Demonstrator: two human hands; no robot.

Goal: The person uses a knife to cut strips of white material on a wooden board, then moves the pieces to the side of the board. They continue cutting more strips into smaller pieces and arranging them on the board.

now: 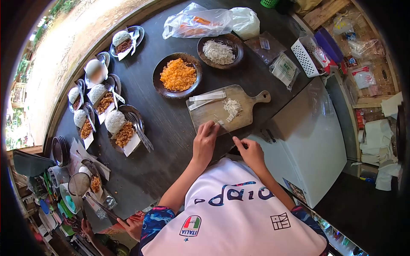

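Note:
My left hand (204,141) is at the near edge of a wooden cutting board (205,116), its fingers closed on a small white strip (220,122). A knife (226,129) is gripped in my right hand (250,151), its thin blade beside my left fingertips. Two longer white strips (207,98) lie at the board's far left. Toward its handle is a small heap of finely cut white pieces (232,109). Beyond the board stand a dark bowl of orange shreds (178,75) and a dark bowl of thin white shreds (218,51).
Several plates of rice (115,121) with brown food and cutlery line the table's left. At the back are plastic bags (198,20); a white basket (305,56) sits right, above a white appliance top (316,147). Lower left, another person's hand (132,227) is near a strainer (79,184).

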